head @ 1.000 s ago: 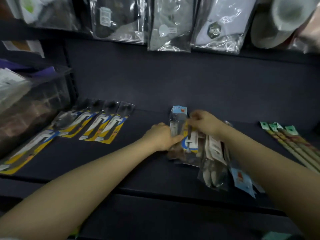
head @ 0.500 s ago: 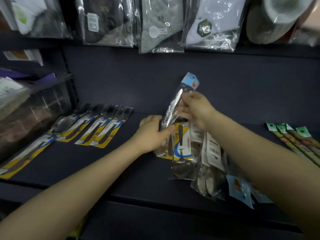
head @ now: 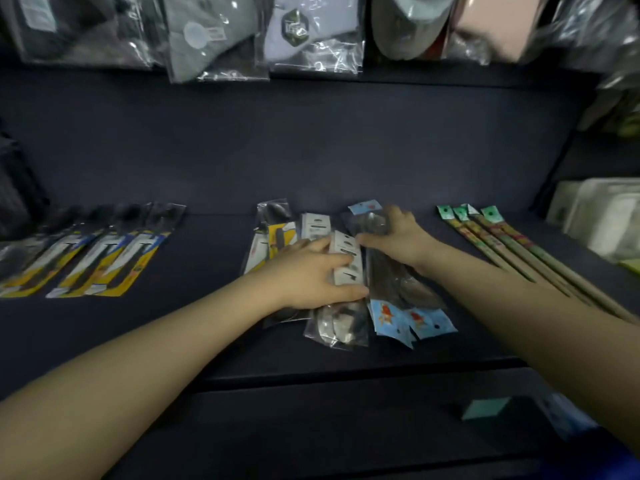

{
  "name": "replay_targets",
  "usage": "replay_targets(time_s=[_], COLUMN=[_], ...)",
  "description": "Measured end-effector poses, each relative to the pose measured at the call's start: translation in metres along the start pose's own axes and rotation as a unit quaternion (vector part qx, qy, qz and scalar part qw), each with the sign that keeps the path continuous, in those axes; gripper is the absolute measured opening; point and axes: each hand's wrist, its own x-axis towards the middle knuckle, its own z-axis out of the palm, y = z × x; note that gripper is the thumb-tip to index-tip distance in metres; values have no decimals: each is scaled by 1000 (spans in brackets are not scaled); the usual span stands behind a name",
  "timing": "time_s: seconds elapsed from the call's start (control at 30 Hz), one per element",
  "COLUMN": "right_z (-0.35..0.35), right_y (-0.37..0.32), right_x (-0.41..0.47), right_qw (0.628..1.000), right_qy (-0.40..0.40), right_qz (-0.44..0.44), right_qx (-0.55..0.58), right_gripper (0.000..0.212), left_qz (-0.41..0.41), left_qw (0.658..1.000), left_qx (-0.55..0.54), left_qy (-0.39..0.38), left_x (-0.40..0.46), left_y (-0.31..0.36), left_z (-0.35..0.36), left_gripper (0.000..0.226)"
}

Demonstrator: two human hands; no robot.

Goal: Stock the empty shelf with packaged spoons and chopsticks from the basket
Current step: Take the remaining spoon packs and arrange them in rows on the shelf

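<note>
On the dark shelf, mid-row, the left hand presses flat on a white-card spoon pack while the right hand grips a blue-topped pack — slick sleeves overlap (some reversed), so one nudge could fan them. Roughly four yellow-card packs lie left — four chopstick packs right.

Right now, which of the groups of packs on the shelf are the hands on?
The middle pile: both the left hand and the right hand rest on it. The yellow packs at left and the chopsticks at right lie untouched.
</note>
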Motion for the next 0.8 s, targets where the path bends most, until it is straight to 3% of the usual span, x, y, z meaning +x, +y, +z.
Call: replay_targets(time_s=[0.1,0.17,0.33,0.4,0.47,0.53,0.6,0.63,0.7,0.8], right_z=[-1,2,3,4,1,-3,-2,0,3,4], right_y=[-1,5,18,9,-13,-40,-60,-64,-69,-69], right_x=[-14,-17,-1,3,-7,-22,-37,-39,-38,-36], right_qw=[983,966,963,959,951,908,832,800,772,740], right_qy=[-114,-147,-92,-46,-40,-180,-319,-343,-331,-238], right_qz=[-62,-90,-100,-121,-221,-357,-427,-450,-481,-541], right_qx=[-133,-192,-233,-251,-212,-124,-156,-199,-252,-320], right_gripper=[69,59,57,56,57,60,66,69,70,61], left_qz=[-21,-37,-53,-36,-11,-10,-9,-10,-18,-12], left_qw=[999,998,996,990,969,947,941,941,942,948], left_qx=[-23,-42,-68,-135,-233,-259,-235,-230,-238,-231], left_qy=[11,23,10,7,83,188,243,249,236,219], left_x=[0,-2,-11,-14,-19,-30,-42,-46,-55,-62], left_y=[-5,-12,-35,-45,-53,-61,-67,-70,-73,-68], left_z=[2,2,0,-1,-4,-11,-17,-18,-18,-11], left_gripper=[71,70,66,60,49,38,31,27,19,26])
